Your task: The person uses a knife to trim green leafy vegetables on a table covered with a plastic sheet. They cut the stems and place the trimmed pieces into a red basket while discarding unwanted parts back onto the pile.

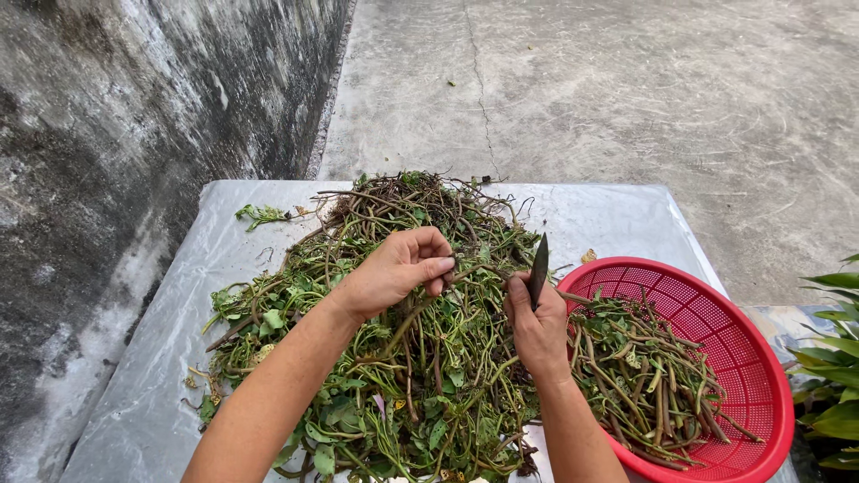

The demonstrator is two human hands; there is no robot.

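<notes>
Head view: left hand (394, 268) closes its grip on a vine stem (465, 273) above the stem pile (394, 358) on the table (179, 304). Right hand (537, 326) grips a knife (539, 264) beside the red basket (761, 358).

One red basket (761, 376), one knife (538, 268), one vine heap (394, 358), one plastic sheet (161, 376), two hands.

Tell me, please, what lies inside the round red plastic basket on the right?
The round red plastic basket holds a loose heap of cut green and brownish vine stems with a few leaves. The heap covers part of the basket's mesh floor, so anything beneath it cannot be seen.
</notes>
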